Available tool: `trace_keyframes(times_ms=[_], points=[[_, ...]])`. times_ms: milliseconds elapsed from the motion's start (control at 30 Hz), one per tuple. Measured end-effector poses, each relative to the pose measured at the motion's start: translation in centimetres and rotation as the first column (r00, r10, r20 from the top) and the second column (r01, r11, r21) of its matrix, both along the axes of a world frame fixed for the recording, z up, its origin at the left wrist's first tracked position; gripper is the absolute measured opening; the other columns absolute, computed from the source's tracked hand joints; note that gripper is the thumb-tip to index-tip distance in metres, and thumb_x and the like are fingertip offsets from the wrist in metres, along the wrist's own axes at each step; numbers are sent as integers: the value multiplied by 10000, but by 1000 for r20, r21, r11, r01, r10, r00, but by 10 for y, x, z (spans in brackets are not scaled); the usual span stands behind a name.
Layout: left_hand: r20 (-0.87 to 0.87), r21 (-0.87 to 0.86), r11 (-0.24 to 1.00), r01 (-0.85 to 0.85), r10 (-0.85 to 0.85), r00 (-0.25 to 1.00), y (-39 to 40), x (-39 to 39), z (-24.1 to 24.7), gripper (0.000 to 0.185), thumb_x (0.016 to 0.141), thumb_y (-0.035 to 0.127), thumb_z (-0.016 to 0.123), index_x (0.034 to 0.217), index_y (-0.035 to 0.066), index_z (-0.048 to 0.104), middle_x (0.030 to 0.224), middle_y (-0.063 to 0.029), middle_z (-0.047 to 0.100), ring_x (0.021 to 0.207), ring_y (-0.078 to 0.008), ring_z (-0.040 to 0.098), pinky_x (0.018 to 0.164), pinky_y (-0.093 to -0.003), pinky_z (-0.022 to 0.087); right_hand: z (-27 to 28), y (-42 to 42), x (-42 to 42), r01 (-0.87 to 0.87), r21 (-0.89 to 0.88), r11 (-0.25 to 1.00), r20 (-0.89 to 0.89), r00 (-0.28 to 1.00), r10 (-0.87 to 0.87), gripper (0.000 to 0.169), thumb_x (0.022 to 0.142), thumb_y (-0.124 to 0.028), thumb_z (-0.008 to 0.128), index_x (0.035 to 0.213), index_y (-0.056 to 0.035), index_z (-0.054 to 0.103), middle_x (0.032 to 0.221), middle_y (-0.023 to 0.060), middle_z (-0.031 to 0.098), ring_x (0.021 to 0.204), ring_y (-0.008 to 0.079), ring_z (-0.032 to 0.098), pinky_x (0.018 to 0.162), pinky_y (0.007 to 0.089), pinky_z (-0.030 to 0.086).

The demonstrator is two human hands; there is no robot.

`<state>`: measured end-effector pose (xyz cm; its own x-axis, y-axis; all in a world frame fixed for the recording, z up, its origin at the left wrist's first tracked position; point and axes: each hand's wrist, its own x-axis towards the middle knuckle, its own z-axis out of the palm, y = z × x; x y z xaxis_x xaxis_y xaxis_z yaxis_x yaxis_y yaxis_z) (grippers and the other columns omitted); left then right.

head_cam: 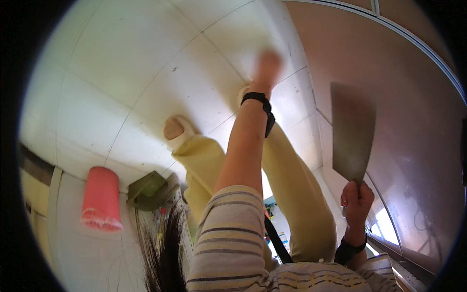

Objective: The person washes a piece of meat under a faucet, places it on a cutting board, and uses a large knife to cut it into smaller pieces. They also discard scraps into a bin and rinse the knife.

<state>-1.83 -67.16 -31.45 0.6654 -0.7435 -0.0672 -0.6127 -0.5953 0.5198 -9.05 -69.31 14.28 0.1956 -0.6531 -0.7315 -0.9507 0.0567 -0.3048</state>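
Observation:
My left hand reaches far forward over the pale floor, above a slippered foot. It is strongly blurred, so its fingers and anything in them cannot be made out. A black band circles that wrist. At the right, my right hand grips a cleaver low down, its handle mostly hidden in the fist. The broad, dull metal blade points away from me, in front of a glossy brownish panel. Another black band is on the right wrist.
A pink bin with a clear plastic liner is at the left, near a dark green container. The glossy brownish panel borders the right side. My slippered feet are on the tiled floor. Dark hair hangs at lower left.

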Motion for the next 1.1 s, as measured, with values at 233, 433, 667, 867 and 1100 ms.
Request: trace_keyframes(times_ms=[233,433,667,867,1100], points=[[-437,-41,951,-306,258,862,146,80,159,108,718,84,671,725,43,572,809,-115,560,842,-315,556,702,-415,476,44,25,16,-21,81,996,84,996,14,246,959,-120,469,727,-39,480,543,-26,418,442,38,369,408,208,297],[-264,160,528,-834,837,479,426,111,324,79,795,42,623,813,9,554,784,-83,565,760,-194,591,635,-284,454,135,66,89,-315,210,926,233,936,265,165,949,-99,485,878,18,576,572,-48,395,503,23,344,449,203,281],[307,757,164,-633,765,566,637,107,441,243,764,214,625,952,62,634,1000,-181,637,985,-312,590,849,-575,386,239,110,130,-517,15,856,330,811,484,224,903,-68,526,1079,36,617,581,4,406,524,46,362,474,226,309],[-146,761,301,-575,943,300,696,111,468,170,754,185,647,828,32,649,878,-165,666,765,-251,641,660,-390,507,281,104,130,-513,-27,858,390,785,482,205,896,-132,565,1046,-11,632,554,51,389,501,83,373,462,267,328],[-669,354,-189,-916,634,-389,637,133,513,173,776,145,610,856,-8,608,739,-73,648,602,-160,615,495,-263,474,330,101,107,-412,-205,888,408,789,460,170,904,-141,554,825,9,574,546,52,392,508,85,359,458,276,314]])
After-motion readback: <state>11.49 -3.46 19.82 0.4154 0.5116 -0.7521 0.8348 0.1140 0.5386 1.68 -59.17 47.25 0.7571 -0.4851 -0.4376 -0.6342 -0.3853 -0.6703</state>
